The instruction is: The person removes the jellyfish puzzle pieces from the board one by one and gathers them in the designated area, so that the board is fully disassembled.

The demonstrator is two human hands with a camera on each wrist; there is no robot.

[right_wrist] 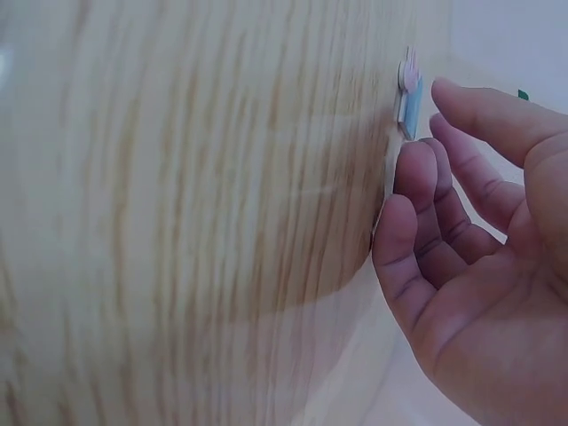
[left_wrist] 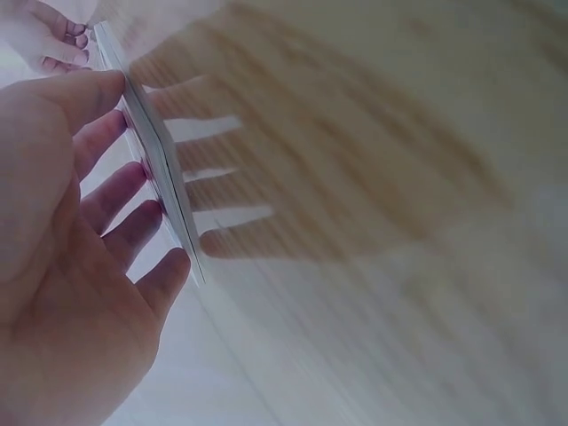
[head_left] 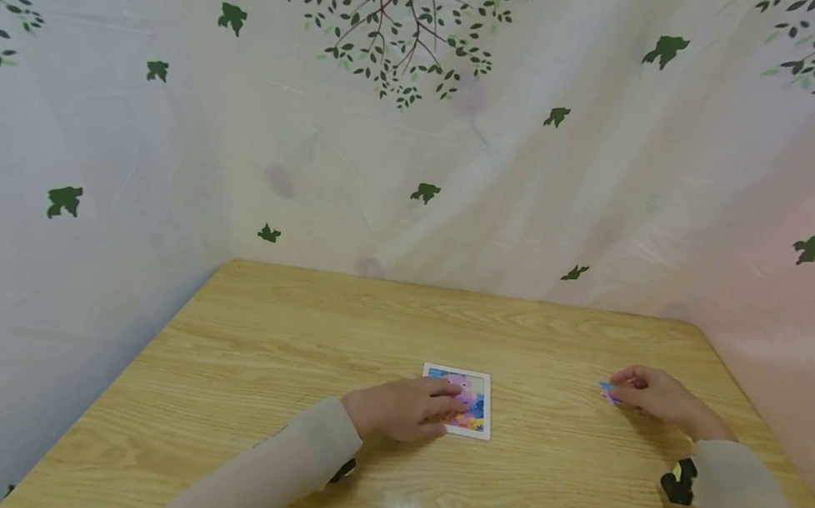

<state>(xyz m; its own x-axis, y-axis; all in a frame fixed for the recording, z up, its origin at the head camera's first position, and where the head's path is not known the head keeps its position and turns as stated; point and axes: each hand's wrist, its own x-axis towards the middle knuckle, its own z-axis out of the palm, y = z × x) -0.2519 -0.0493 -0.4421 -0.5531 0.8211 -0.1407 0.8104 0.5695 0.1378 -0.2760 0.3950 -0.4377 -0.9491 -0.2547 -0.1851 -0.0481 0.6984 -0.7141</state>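
Observation:
A small picture puzzle [head_left: 478,406] in a white frame lies on the table, its bright picture showing a pink figure over blue and yellow. My left hand [head_left: 401,407] rests over its left part with fingers spread and covers some of the picture. The left wrist view shows the puzzle edge-on as a thin board [left_wrist: 160,160] under those fingertips. Farther right, my right hand [head_left: 655,395] is at a few small blue and pink puzzle pieces [head_left: 607,392]. In the right wrist view, its thumb and fingers stand apart beside the pieces [right_wrist: 411,102], fingertips close to the tabletop.
The wood-grain table [head_left: 254,337] has rounded far corners. Pale curtains [head_left: 358,156] printed with branches and green leaf shapes hang behind it and at both sides. A black device [head_left: 679,481] is strapped at the right wrist.

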